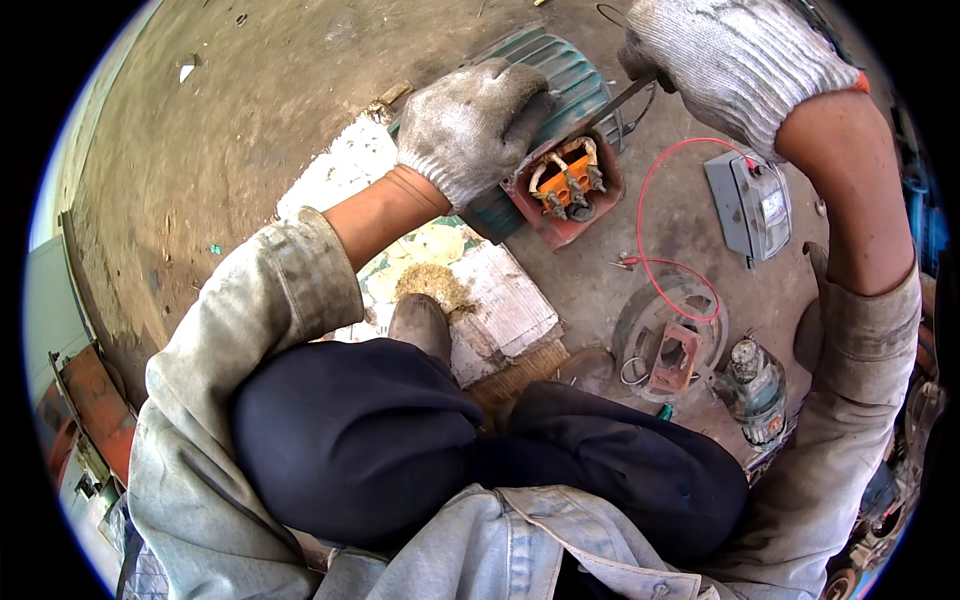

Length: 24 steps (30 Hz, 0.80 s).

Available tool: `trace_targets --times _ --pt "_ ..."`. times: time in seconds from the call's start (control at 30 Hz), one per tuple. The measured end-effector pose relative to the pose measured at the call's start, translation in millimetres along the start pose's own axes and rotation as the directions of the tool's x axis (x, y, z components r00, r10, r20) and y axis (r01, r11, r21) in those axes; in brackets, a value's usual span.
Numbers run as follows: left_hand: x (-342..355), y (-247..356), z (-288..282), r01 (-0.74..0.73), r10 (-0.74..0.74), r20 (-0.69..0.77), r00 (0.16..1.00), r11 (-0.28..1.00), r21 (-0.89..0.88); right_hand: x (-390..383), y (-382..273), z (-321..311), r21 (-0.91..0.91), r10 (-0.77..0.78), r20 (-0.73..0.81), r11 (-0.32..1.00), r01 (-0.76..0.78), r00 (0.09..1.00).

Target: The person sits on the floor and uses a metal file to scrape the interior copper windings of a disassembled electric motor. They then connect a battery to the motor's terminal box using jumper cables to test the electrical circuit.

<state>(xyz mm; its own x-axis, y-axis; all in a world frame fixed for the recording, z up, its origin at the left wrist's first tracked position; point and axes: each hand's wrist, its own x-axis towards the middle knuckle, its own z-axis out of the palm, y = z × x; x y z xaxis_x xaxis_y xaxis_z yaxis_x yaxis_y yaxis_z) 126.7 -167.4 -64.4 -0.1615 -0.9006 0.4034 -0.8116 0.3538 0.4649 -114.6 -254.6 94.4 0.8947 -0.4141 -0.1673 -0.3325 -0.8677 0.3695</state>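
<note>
A green ribbed electric motor point(572, 75) lies on the floor ahead of me. Its reddish terminal box point(565, 236) is uncovered, showing an orange terminal block point(572, 182) with pale-sleeved leads. My left hand point(475, 125), in a dirty knitted glove, rests on the motor housing beside the box, fingers curled down; their tips are hidden. Gloved as well, my right hand point(715, 60) is closed round a flat metal bar point(628, 103), which slants down to the far edge of the terminal box. The bar's other end is hidden in the glove.
A grey meter point(735, 205) with a red lead point(641, 205) stands at the right. Nearer lie a round metal cover point(628, 320), a rusty square frame point(675, 357) and a green power tool point(755, 390). White board point(510, 305) lies near my feet. Metal parts crowd the right edge.
</note>
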Motion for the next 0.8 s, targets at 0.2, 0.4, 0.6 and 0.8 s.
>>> trace_targets --times 0.2,0.4,0.6,0.8 --pt "-5.6 -3.2 -6.1 0.036 -0.036 0.018 0.999 0.999 -0.008 -7.2 -2.8 10.2 -0.019 -0.026 -0.072 1.0 0.025 0.997" --pt "-1.7 -0.4 0.3 0.027 -0.027 0.027 0.999 1.0 0.0 -26.4 -7.9 18.7 -0.025 0.01 -0.083 1.0 -0.012 0.997" --pt "1.6 3.3 -2.3 0.032 -0.032 0.037 0.999 0.999 0.005 -19.8 -4.8 9.5 -0.006 0.031 -0.042 1.0 -0.031 0.999" --pt "0.8 3.3 0.5 0.024 -0.024 0.022 0.999 1.0 0.004 8.5 1.7 -12.1 0.036 0.067 0.114 0.997 -0.071 0.991"
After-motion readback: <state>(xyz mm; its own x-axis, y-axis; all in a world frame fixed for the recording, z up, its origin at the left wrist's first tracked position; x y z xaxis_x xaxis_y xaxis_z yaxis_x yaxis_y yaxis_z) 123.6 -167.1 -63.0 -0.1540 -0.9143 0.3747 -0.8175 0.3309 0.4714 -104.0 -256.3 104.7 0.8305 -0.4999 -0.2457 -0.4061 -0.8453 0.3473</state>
